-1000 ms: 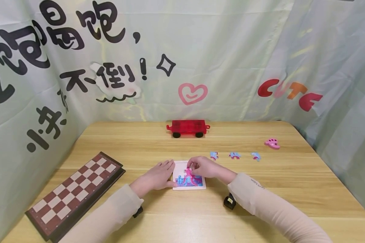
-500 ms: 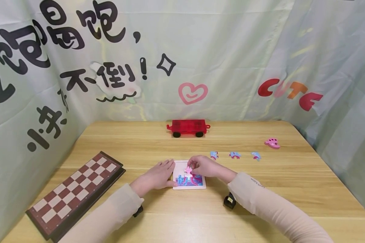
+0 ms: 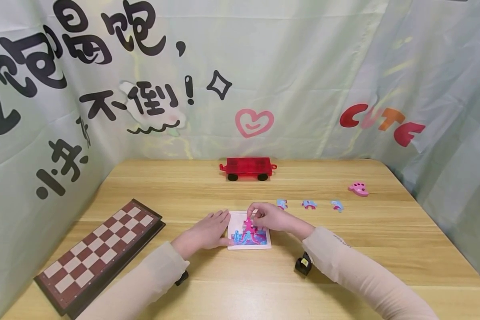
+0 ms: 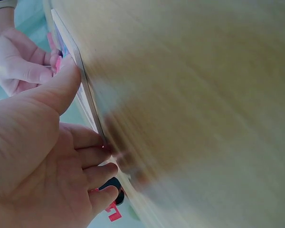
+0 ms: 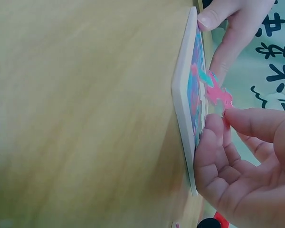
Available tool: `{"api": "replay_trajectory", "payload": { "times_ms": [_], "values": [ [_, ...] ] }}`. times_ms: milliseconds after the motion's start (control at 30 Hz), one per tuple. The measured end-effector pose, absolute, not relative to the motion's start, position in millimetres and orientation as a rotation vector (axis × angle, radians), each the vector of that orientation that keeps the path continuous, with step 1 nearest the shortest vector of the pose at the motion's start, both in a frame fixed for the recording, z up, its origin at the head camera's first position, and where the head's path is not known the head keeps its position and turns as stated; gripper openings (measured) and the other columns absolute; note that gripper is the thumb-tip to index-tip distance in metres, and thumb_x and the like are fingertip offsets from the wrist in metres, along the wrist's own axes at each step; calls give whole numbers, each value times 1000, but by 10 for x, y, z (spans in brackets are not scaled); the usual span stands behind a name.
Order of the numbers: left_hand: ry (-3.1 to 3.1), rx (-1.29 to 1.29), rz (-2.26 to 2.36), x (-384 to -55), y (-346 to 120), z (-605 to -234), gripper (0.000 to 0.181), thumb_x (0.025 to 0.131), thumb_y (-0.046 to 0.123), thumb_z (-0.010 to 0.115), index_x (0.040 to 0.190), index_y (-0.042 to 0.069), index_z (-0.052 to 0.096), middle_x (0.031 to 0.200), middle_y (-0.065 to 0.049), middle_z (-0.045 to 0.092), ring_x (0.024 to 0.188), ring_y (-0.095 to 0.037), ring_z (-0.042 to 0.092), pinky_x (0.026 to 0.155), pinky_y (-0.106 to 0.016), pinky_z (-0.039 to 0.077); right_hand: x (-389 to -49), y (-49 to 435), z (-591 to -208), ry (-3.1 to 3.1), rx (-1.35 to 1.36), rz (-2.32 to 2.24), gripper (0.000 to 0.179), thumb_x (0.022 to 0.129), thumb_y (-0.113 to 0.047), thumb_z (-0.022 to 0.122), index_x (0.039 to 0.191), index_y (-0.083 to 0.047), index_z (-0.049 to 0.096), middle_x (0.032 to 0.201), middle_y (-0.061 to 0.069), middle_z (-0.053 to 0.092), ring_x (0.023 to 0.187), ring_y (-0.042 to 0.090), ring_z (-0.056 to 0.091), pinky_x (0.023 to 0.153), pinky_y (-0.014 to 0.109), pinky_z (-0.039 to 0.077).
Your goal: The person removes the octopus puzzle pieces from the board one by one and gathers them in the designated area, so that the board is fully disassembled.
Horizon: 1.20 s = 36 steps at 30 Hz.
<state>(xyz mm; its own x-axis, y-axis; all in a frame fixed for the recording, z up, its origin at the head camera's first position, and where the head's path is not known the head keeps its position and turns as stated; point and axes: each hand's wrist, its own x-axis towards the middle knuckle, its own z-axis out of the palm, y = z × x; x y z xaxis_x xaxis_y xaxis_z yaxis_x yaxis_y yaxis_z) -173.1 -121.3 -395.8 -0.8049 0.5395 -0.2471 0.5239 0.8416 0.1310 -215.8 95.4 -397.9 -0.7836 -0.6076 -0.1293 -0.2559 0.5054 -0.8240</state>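
A small jigsaw board [image 3: 237, 218] with a white frame lies at mid-table, its lower part filled with blue, purple and pink pieces. My left hand [image 3: 206, 231] rests along its left edge, fingers extended and thumb over the near corner. Above the board, my right hand [image 3: 271, 217] pinches a pink jigsaw piece [image 5: 219, 94] between thumb and fingertip. That piece is tilted, with its lower end close to the filled part; whether it touches cannot be made out. Three loose blue-and-pink pieces lie in a row to the right, among them a middle one [image 3: 309, 204].
A red toy wagon [image 3: 248, 167] stands at the back of the table. Far right lies a pink paw-shaped toy [image 3: 358, 189]. A brown-and-white checkered board [image 3: 100, 253] lies at the left. A printed curtain [image 3: 304, 80] hangs behind and at both sides.
The pink piece has changed its tilt in my right hand, which has risen slightly with its fingers shifted. My left hand and the board have stayed where they were.
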Motion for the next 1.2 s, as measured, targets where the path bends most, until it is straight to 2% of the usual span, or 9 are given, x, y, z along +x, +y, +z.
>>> {"api": "replay_trajectory", "payload": {
  "times_ms": [200, 433, 633, 833, 1033, 1200],
  "values": [
    [2746, 792, 83, -1727, -1207, -3955, 79, 89, 48, 54, 140, -7, 29, 147, -19, 23, 134, -32, 21, 108, -43, 19, -2193, 1032, -3983, 2263, -675, -1305, 9, 90, -2, 57, 97, -7, 57, 74, 11, 59, 64, 22, 57, 58, 34, 51],
    [2741, 803, 84, -1726, -1205, -3953, 78, 89, 46, 54, 140, -7, 29, 147, -19, 22, 135, -32, 20, 108, -43, 18, -2234, 1341, -3904, 2237, -641, -1384, 13, 90, -3, 56, 102, -4, 57, 79, 16, 60, 65, 23, 55, 60, 36, 49],
    [2742, 809, 91, -1733, -1213, -3955, 78, 89, 47, 53, 140, -7, 29, 147, -20, 22, 135, -32, 20, 108, -43, 18, -2270, 1727, -3868, 2232, -588, -1447, 16, 90, -6, 57, 105, 0, 57, 76, 11, 58, 65, 22, 52, 59, 37, 48],
    [2741, 802, 99, -1738, -1216, -3971, 80, 89, 49, 53, 140, -7, 28, 148, -19, 21, 135, -32, 19, 108, -44, 17, -2248, 2103, -3876, 2296, -574, -1430, 24, 91, -8, 56, 109, 7, 56, 75, 12, 59, 64, 20, 52, 60, 34, 48],
    [2736, 791, 98, -1738, -1212, -3965, 80, 89, 48, 53, 141, -6, 27, 148, -19, 21, 135, -31, 19, 108, -44, 17, -2201, 2372, -3903, 2332, -486, -1396, 23, 90, -3, 57, 108, 11, 56, 74, 12, 57, 63, 17, 51, 57, 29, 47],
    [2737, 790, 102, -1732, -1209, -3958, 80, 89, 48, 53, 141, -6, 28, 148, -19, 21, 135, -32, 19, 108, -43, 17, -2205, 2496, -3926, 2343, -408, -1354, 23, 89, 0, 56, 109, 11, 57, 79, 9, 60, 66, 17, 54, 59, 28, 50]
  ]
}}
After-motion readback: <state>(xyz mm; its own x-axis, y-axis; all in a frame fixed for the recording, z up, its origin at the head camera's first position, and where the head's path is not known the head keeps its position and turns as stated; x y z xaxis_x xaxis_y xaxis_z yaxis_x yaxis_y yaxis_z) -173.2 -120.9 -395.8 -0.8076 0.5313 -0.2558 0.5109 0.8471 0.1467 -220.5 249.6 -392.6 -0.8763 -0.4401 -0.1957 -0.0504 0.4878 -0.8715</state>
